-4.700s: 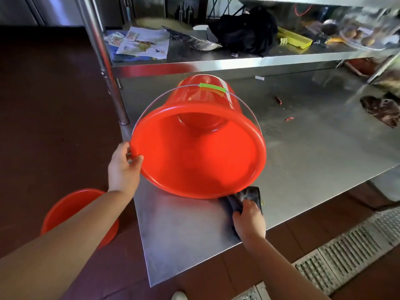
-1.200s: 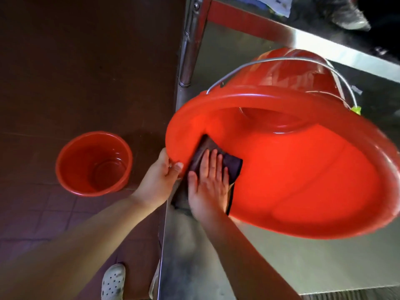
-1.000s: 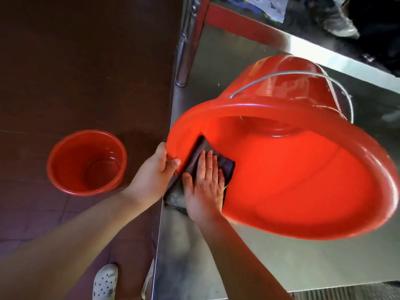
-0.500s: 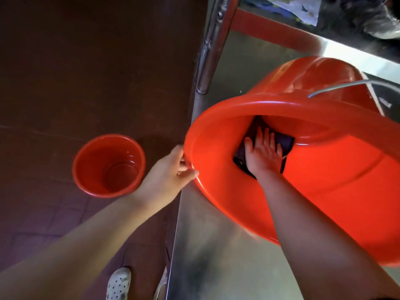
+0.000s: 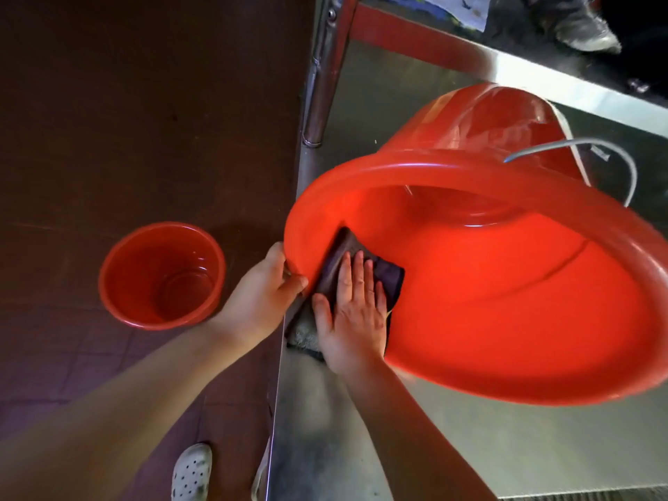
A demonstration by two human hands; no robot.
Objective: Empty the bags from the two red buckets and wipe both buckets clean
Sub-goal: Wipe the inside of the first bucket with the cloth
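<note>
A big red bucket lies on its side on the steel table, its mouth facing me and its wire handle hanging at the right. My left hand grips the bucket's rim at its left edge. My right hand lies flat with straight fingers on a dark cloth, pressing it against the inner wall near the rim. Part of the cloth hangs out over the rim onto the table. A second, smaller red bucket stands upright and empty on the floor to the left.
A steel post rises at the table's far left corner, with a shelf above holding papers and dark items. The dark tiled floor spreads to the left. My white perforated shoe shows beside the table's left edge.
My right hand has drawn the cloth back from deep inside the bucket to the inner wall by the rim. The left hand keeps its grip on the rim.
</note>
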